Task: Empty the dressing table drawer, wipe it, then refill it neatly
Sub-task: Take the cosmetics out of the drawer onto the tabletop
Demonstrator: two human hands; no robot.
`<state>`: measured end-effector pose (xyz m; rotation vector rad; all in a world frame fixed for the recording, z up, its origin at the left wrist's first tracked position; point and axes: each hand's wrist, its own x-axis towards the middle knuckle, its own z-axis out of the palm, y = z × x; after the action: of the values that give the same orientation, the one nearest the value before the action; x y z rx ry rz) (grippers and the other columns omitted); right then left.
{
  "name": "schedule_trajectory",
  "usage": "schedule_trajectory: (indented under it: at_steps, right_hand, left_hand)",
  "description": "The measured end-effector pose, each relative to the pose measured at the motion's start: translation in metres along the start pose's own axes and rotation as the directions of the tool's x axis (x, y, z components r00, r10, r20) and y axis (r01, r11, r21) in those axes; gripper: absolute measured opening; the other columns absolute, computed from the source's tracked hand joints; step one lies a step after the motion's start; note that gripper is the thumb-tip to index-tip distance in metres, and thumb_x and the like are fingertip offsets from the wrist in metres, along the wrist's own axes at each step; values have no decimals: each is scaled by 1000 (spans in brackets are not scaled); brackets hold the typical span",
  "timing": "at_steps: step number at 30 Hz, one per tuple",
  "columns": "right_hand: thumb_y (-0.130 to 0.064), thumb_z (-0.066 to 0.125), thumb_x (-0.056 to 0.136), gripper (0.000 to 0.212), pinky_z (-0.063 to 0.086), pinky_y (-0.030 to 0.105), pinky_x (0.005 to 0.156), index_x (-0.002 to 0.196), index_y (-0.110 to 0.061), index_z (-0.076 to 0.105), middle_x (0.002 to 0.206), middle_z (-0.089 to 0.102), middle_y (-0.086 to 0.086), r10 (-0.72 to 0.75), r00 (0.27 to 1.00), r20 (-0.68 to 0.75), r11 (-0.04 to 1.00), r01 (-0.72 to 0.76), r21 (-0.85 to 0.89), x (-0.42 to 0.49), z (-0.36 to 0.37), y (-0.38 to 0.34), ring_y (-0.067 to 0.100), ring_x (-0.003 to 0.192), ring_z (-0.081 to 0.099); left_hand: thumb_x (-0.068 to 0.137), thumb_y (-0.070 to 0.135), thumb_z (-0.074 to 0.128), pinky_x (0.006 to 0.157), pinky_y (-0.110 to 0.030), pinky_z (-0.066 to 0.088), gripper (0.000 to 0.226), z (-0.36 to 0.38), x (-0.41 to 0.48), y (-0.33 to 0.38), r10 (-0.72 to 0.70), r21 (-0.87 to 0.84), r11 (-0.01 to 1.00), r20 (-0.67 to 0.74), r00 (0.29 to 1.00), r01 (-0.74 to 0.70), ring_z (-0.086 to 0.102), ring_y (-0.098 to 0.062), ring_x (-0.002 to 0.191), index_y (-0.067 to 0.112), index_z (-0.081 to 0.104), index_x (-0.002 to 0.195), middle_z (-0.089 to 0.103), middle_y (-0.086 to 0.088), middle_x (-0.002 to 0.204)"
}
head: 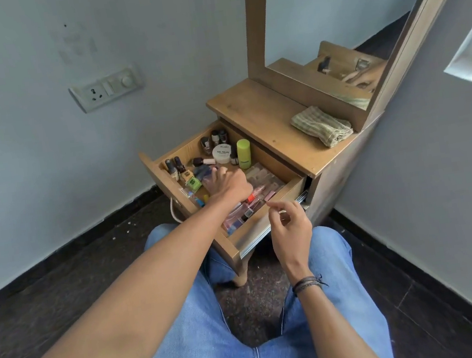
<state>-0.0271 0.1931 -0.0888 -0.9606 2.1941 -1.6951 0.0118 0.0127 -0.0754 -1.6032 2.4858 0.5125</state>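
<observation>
at the centre of the frame the drawer [160,175] stands pulled out from under the desk [255,110], still full. its upper left part holds nail polish bottles [173,166], some upright and some lying down, with a white jar [221,153] and an upright green bottle [244,153] toward the back. a clear organiser [262,185] of lipsticks and tubes fills the side nearer the lower right. the left hand [226,184] reaches into the drawer, fingers curled down among the bottles; it is blurred there, and i cannot tell whether it grips one. the right hand [290,225] hovers over the drawer's near corner, fingers loosely curled, thumb close to the forefinger, nothing plainly held; dark bands [307,283] circle its wrist. a folded striped cloth [322,125] lies on the desk, to the right, against the base of the mirror [329,31]. a socket plate [105,87] sits on the wall at upper left. blue jeans [191,350] fill the bottom of the frame above a dark floor [48,287].
</observation>
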Motion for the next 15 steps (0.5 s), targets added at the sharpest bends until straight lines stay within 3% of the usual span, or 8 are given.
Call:
schedule_trajectory:
  at_steps: [4,10,13,15]
  right_hand:
    - [-6,64,92,18,45,15,73,96,-19,75,91,65,-9,-14,1000,23,1000,14,-9,1,4,0,3,84,60]
    - [-3,64,91,19,37,4,70,94,-18,76,86,64,-10,-31,999,19,999,31,-8,2,7,-5,-2,82,57]
    - [-3,64,91,19,38,6,69,93,-17,76,87,65,-9,-23,1000,17,1000,23,-1,2,5,-6,1,82,58]
    - [-4,64,91,19,38,6,70,93,-17,77,88,66,-9,-19,1000,21,1000,19,-1,1,4,-6,1,83,58]
  left_hand:
    - [88,33,52,104,-56,31,36,-1,5,7,-45,19,999,-7,999,45,36,-38,135,20,58,121,40,-18,145]
    - [90,23,50,96,-52,36,42,-5,2,14,-65,-69,995,3,998,65,28,-39,140,13,55,130,37,-19,149]
    - [89,20,50,105,-53,31,40,-8,3,17,-67,-44,997,-11,998,66,16,-35,145,11,54,128,28,-17,156]
    - [91,19,48,108,-52,29,41,-9,3,19,-86,-70,994,22,996,88,18,-34,145,9,53,130,33,-18,154]
